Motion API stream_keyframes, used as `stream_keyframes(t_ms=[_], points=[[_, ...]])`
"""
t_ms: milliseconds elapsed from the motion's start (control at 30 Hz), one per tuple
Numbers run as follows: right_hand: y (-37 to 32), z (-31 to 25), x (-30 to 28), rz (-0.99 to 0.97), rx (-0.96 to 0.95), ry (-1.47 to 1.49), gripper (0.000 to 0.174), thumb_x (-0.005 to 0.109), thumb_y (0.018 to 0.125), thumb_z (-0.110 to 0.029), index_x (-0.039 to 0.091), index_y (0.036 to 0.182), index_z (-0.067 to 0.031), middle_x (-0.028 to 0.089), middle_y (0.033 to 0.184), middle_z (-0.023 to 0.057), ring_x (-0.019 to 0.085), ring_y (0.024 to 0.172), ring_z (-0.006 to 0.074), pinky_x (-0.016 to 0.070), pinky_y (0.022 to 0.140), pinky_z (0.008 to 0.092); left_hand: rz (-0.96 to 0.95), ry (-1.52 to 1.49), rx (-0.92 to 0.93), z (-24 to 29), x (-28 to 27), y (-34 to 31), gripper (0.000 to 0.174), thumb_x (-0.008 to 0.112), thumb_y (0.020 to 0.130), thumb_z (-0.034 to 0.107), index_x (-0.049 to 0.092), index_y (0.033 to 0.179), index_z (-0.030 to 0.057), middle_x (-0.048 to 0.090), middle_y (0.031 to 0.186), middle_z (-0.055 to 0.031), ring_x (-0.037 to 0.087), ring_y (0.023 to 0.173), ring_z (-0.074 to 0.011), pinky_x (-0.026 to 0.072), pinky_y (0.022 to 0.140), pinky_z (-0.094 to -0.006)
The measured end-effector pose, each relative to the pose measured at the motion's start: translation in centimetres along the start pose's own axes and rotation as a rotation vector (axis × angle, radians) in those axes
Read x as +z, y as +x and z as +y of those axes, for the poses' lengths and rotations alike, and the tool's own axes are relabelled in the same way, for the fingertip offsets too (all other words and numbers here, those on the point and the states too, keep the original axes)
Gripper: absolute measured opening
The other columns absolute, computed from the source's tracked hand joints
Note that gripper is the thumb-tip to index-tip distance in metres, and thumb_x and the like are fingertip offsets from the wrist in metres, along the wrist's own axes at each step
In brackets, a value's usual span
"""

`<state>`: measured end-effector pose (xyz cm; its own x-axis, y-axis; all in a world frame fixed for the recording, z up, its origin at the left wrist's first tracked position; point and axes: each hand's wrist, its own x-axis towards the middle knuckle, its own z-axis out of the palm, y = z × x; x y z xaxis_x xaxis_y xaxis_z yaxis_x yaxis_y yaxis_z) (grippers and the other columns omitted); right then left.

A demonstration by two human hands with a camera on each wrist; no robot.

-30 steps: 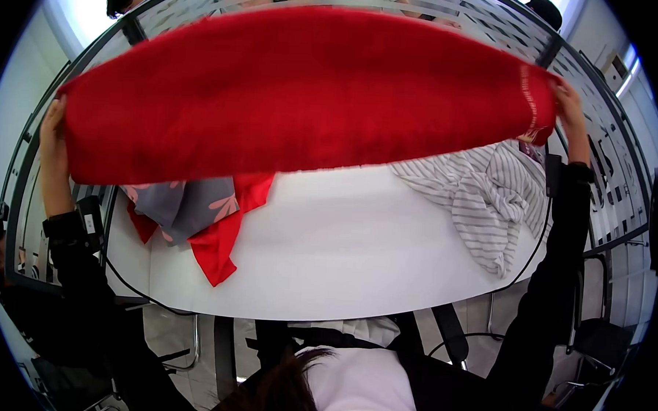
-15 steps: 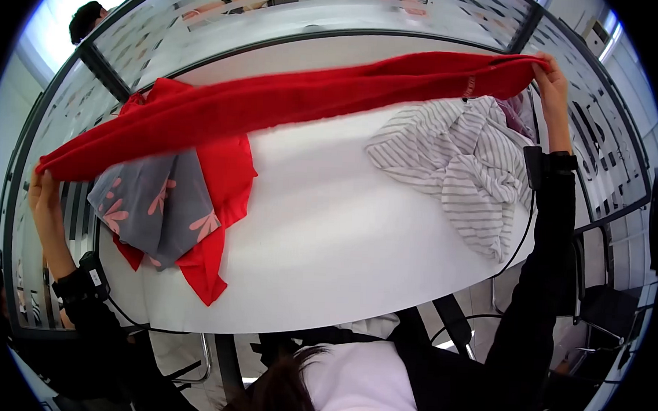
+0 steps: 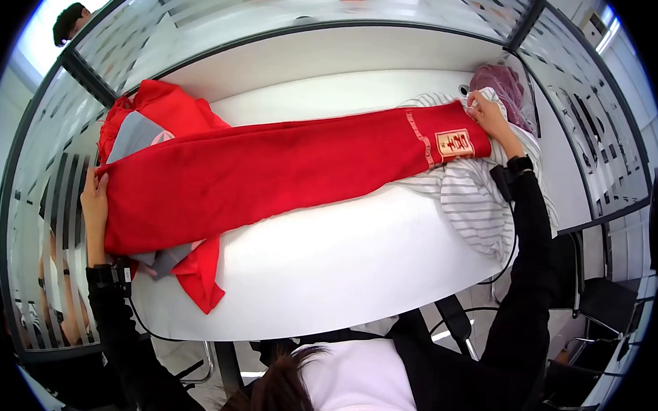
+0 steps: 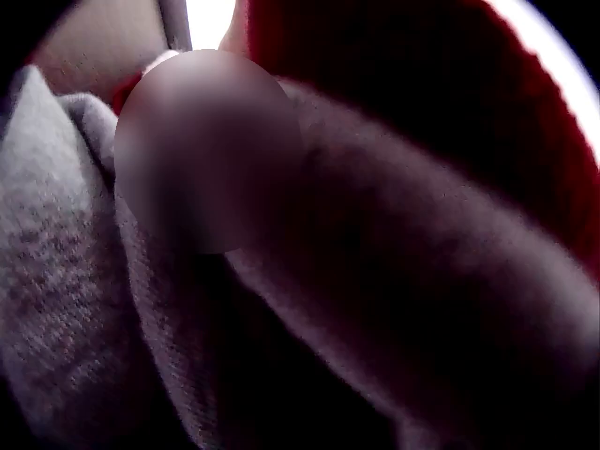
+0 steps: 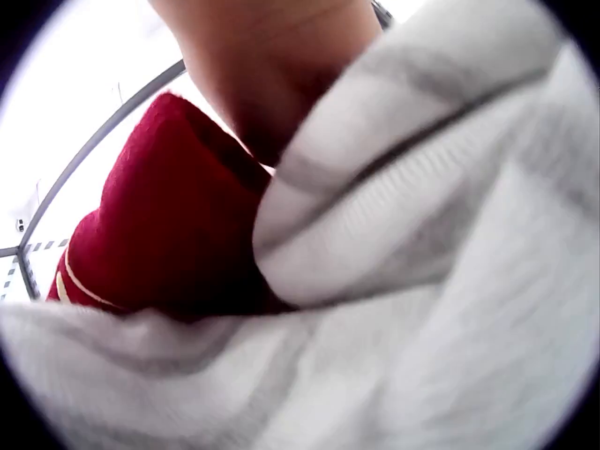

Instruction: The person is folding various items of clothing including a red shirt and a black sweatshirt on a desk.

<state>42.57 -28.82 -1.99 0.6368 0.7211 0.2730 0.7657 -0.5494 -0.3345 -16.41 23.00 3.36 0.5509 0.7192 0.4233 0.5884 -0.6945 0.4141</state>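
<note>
A long red cloth (image 3: 272, 170) with a gold patch near its right end stretches across the table in the head view. The left hand (image 3: 95, 199) pinches its upper left corner. At the upper right corner, the right hand (image 3: 491, 118) grips the edge. The right end lies over a grey-striped white cloth (image 3: 476, 204); the left end covers part of a grey and red cloth (image 3: 161, 103). In the right wrist view, the red cloth (image 5: 178, 216) rises beside striped folds (image 5: 394, 187). Dark red cloth (image 4: 412, 66) and greyish folds (image 4: 56, 244) fill the left wrist view.
The white table (image 3: 326, 279) has a low back panel and glass partitions with dark frames around it. A purple bundle (image 3: 499, 88) lies at the back right corner. Cables run from both wrist cameras. Chairs stand at the lower right, and another person is beyond the back left partition.
Both hands have come down and inward with the red cloth, which went from raised and stretched to lying across the table over the other cloths. Its patch now shows.
</note>
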Motion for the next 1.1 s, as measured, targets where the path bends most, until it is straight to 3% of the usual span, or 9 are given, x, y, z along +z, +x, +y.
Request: stream_keyframes(t_ms=[133,233,367,467,600,700,833,933,1100], points=[[-0.4,0.7,0.8,0.05,0.118,0.007,0.019,0.058,0.083,-0.023,0.05,0.09,-0.0073,0.055,0.063,0.0048,0.053,0.055,0.0113,0.043,0.055,0.0248,0.006,-0.013,-0.006,-1.4,-0.1,-0.1,0.026,0.049,0.089,0.025,0.046,0.106,0.005,0.06,0.086,-0.0151,0.058,0.077,-0.019,0.0437,0.073,-0.0295],[-1.1,-0.4,-0.8,-0.054,0.429,0.403,0.026,0.057,0.085,-0.03,0.052,0.086,-0.0043,0.057,0.068,0.0023,0.054,0.057,0.0093,0.044,0.056,0.0215,-0.102,-0.267,-0.118,-1.6,-0.9,-0.3,0.032,0.049,0.089,0.026,0.042,0.113,0.0056,0.061,0.086,-0.0123,0.056,0.078,-0.0146,0.0435,0.073,-0.0262],[-4.0,-0.9,-2.4,-0.052,0.282,0.443,0.024,0.058,0.085,-0.024,0.055,0.087,-0.001,0.058,0.07,0.0026,0.052,0.059,0.0066,0.0438,0.056,0.0194,-0.261,-0.453,-0.257,0.4,-3.6,-2.6,0.044,0.05,0.09,0.026,0.032,0.125,0.0064,0.061,0.086,-0.009,0.054,0.079,-0.0096,0.0419,0.073,-0.0207],[-5.9,-1.6,-3.0,-0.092,0.233,0.511,0.025,0.058,0.084,-0.019,0.051,0.101,-0.0021,0.06,0.073,0.0029,0.054,0.065,0.0064,0.044,0.063,0.0192,-0.277,-0.52,-0.163,2.2,-4.0,-5.0,0.05,0.052,0.088,0.019,0.027,0.13,0.0074,0.058,0.096,-0.0106,0.053,0.085,-0.0102,0.0414,0.076,-0.0205],[-7.7,-6.9,-2.6,-0.074,0.314,0.735,0.047,0.061,0.082,-0.018,0.037,0.121,-0.0045,0.063,0.086,0.0104,0.058,0.078,0.0108,0.0448,0.07,0.0214,-0.201,-0.532,-0.031,4.2,-3.5,-7.4,0.044,0.051,0.087,0.014,0.034,0.127,0.005,0.052,0.109,-0.0111,0.05,0.1,-0.0125,0.0377,0.086,-0.0224],[-7.7,-7.7,-1.2,-0.018,0.35,0.81,0.049,0.062,0.081,-0.018,0.037,0.121,-0.003,0.061,0.093,0.0125,0.059,0.081,0.0128,0.0457,0.072,0.0225,-0.189,-0.321,0.034,0.9,-2.9,-7.2,0.034,0.05,0.088,0.01,0.045,0.12,0.0017,0.05,0.114,-0.009,0.045,0.108,-0.0137,0.0328,0.093,-0.0246],[-7.4,-5.0,-1.0,-0.01,0.343,0.744,0.048,0.065,0.078,-0.016,0.043,0.117,0.0031,0.06,0.097,0.012,0.059,0.082,0.0123,0.0459,0.072,0.0219,-0.009,-0.423,0.003,-0.3,-2.1,-6.8,0.027,0.048,0.087,0.008,0.052,0.113,-0.001,0.053,0.113,-0.0081,0.045,0.109,-0.0149,0.0301,0.096,-0.0259],[-8.2,-2.0,-3.1,-0.173,0.323,0.83,0.042,0.064,0.078,-0.012,0.049,0.112,0.0057,0.061,0.094,0.0096,0.059,0.083,0.0108,0.0465,0.074,0.0228,0.009,-0.515,-0.124,0.6,-1.9,-6.7,0.027,0.048,0.087,0.007,0.052,0.113,-0.0016,0.053,0.112,-0.0081,0.046,0.108,-0.0151,0.0297,0.096,-0.0254],[-9.4,-1.0,-3.7,-0.339,0.36,0.818,0.033,0.062,0.079,-0.008,0.053,0.106,0.0085,0.062,0.092,0.0074,0.057,0.075,0.0087,0.0457,0.07,0.0204,-0.121,-0.378,-0.074,0.4,-2.4,-5.9,0.026,0.05,0.086,0.006,0.053,0.111,0.0009,0.054,0.111,-0.0077,0.046,0.107,-0.0141,0.0321,0.094,-0.0256]])
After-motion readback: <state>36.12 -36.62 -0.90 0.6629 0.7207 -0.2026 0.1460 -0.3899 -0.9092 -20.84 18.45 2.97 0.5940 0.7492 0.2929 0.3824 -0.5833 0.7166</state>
